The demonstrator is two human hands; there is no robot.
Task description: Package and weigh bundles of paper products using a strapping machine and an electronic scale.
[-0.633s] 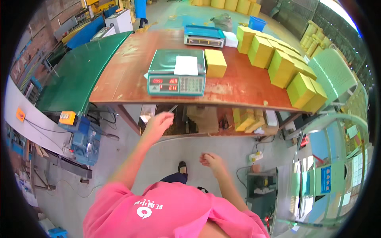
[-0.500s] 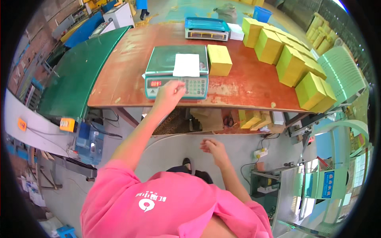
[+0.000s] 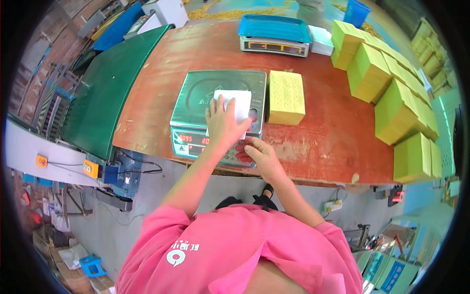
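A thin white stack of paper (image 3: 241,102) lies on the metal pan of a green-rimmed digital scale (image 3: 183,103). My left hand (image 3: 225,125) rests over it, fingers spread across the paper and thumb stretched toward its right side. Beside the scale's front keypad, at the paper's near edge, is my right hand (image 3: 264,156). Its fingers are bent and apart, with nothing visible in them. Both hands hide part of the keypad and the near part of the paper. Just right of the scale stands a yellow paper block (image 3: 286,100).
Rows of yellow paper blocks (image 3: 399,110) line the table's right side. At the back are a second scale with a blue tray (image 3: 274,29) and a white paper stack (image 3: 320,40). A green-topped conveyor (image 3: 105,93) adjoins the worn red table (image 3: 333,142) on the left.
My left hand has moved from the scale's front panel onto the paper. My right hand has risen from below the table edge to the keypad. The view has moved closer to the table.
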